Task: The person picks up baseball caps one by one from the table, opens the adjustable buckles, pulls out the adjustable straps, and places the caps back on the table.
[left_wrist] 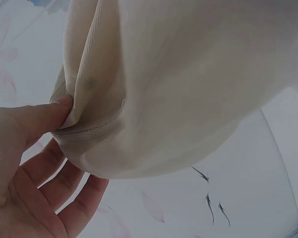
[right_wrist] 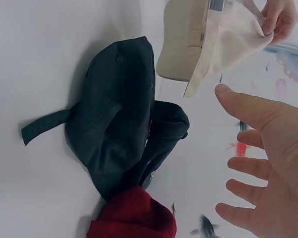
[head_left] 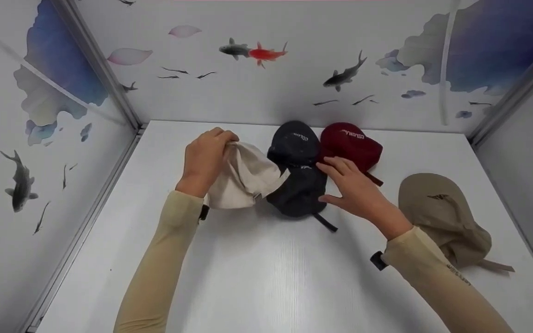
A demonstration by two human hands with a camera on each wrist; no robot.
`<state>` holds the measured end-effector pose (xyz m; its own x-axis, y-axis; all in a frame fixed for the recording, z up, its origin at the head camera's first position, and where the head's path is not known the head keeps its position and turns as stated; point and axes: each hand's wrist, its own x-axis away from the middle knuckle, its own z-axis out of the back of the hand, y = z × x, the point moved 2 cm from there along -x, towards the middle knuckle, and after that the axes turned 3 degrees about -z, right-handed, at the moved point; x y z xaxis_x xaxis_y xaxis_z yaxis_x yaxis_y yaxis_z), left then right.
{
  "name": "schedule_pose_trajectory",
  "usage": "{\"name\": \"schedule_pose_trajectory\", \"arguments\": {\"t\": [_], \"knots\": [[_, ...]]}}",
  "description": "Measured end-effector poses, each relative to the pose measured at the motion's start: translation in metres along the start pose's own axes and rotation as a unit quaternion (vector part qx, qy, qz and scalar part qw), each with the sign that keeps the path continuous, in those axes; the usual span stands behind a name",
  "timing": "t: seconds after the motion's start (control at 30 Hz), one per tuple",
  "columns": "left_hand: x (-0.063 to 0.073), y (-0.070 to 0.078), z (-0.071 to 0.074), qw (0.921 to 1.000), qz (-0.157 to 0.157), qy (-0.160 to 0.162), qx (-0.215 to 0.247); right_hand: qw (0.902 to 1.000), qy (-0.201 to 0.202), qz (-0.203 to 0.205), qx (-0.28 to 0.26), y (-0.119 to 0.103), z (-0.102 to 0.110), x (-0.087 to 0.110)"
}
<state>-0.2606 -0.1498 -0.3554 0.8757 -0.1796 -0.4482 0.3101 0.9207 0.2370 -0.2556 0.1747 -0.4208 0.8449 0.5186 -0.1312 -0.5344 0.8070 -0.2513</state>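
A cream baseball cap [head_left: 243, 178] hangs from my left hand [head_left: 206, 159], lifted off the white table. In the left wrist view, thumb and fingers pinch a fold of the cap's fabric [left_wrist: 164, 89]. My right hand [head_left: 354, 189] is spread with nothing in it, above the table beside a black cap [head_left: 299, 192]. Behind that cap, and touching it, sits a dark navy cap [head_left: 294, 141] with white lettering. A dark red cap [head_left: 350, 143] lies to its right, just beyond my right fingertips. In the right wrist view, the cream cap's strap and buckle [right_wrist: 217, 5] show.
An olive-tan cap [head_left: 447, 217] lies at the right of the white table [head_left: 266, 277], partly behind my right forearm. White panels printed with fish and lotus leaves [head_left: 294, 83] wall the table at the back and both sides.
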Motion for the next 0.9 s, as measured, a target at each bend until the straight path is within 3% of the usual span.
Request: {"name": "schedule_pose_trajectory", "arguments": {"t": [0.23, 0.9], "knots": [[0.001, 0.01, 0.007, 0.9997, -0.02, -0.009, 0.007, 0.9992, 0.028, 0.029, 0.005, -0.008, 0.003, 0.003], [0.002, 0.044, 0.014, 0.9976, -0.052, -0.029, 0.036, 0.9951, 0.054, 0.08, 0.024, -0.043, 0.019, 0.01]]}}
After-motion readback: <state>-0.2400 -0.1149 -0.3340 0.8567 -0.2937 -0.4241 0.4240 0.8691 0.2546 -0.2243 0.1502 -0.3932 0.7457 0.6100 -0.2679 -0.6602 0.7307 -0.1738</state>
